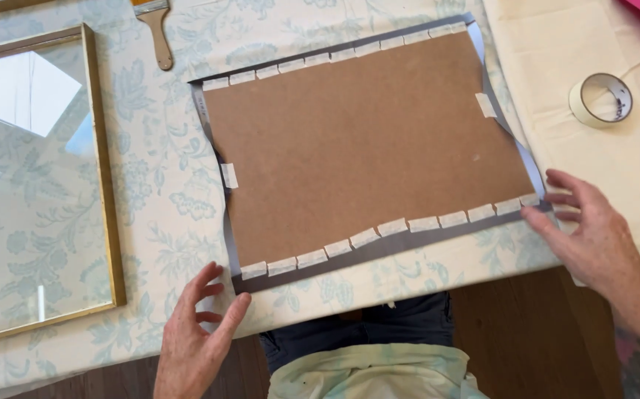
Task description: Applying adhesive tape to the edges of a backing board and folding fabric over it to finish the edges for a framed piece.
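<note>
A brown backing board point(364, 140) lies on a grey sheet point(379, 250) whose edges stick out around it. Several short strips of pale tape point(364, 237) fasten the board's near and far edges to the sheet, with single strips on the left and right sides. My left hand point(196, 336) rests open on the tablecloth by the sheet's near-left corner, thumb touching the corner. My right hand point(593, 236) is open at the near-right corner, fingertips on the last tape strip and the sheet's edge. Neither hand holds anything.
A gold picture frame with glass point(105, 185) lies at the left on the floral tablecloth point(165, 199). A paintbrush point(157, 33) lies at the top. A roll of masking tape point(600, 98) sits on cream cloth point(630, 162) at the right. The table edge runs near my body.
</note>
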